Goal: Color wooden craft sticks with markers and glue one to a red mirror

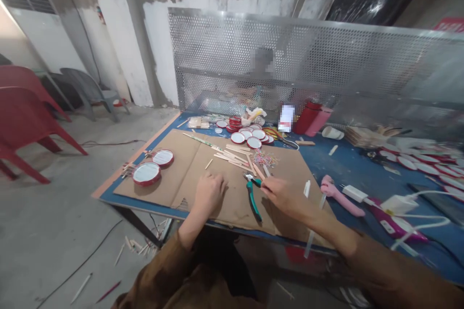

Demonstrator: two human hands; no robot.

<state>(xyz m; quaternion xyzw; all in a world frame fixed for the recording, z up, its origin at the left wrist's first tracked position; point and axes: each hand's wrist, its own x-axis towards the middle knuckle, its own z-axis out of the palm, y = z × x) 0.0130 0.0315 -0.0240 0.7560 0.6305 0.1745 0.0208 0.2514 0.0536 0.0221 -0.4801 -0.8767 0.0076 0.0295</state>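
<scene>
My left hand (209,193) rests on a brown cardboard sheet (170,174) with its fingers curled. What they hold, if anything, is hidden. My right hand (279,193) is closed over one handle of a pair of cutting pliers (252,198) with teal grips; the other handle points toward the table's front edge. Just beyond the pliers lie flat wooden sticks (232,157) and a heap of small coloured rubber bands (266,158). A short stick piece (209,163) lies beyond my left hand. Two round red-rimmed white pieces (146,174) with sticks attached sit at the left.
More red-rimmed discs (253,142) are piled at the back. A pink glue gun (340,195), a white charger (355,194) and a purple device (397,224) with cables lie right. Red and pink bottles (307,118) stand before a perforated metal screen (224,58).
</scene>
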